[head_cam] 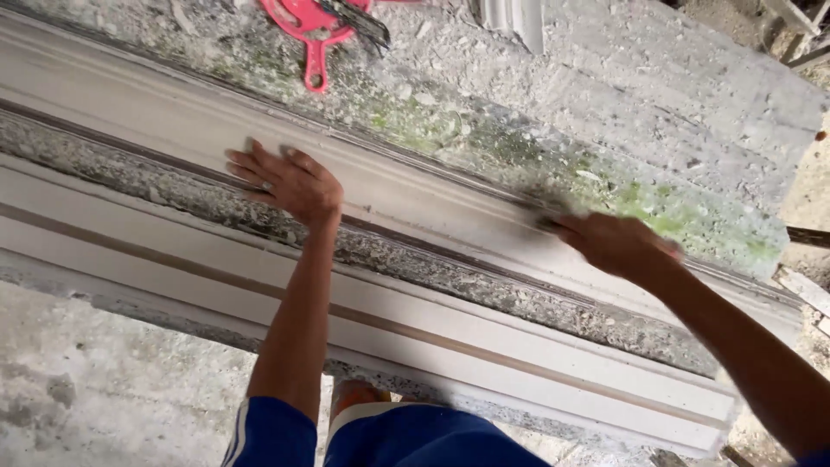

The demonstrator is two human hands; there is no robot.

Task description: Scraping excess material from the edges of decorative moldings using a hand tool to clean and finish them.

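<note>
White plaster moulding (406,186), long and ridged, runs across our crusted workbench (605,104). Our left hand (290,183) lies flat on it, fingers spread, holding nothing. Our right hand (616,242) is motion-blurred against the moulding farther along; we cannot tell its grip or what it holds. A second moulding (484,342) lies nearer. A pink scraper (313,35) is cut off at the top edge.

The scene is lit by soft, even daylight; only weak shadows are seen. The right hand (616,244) is blurred by motion.
</note>
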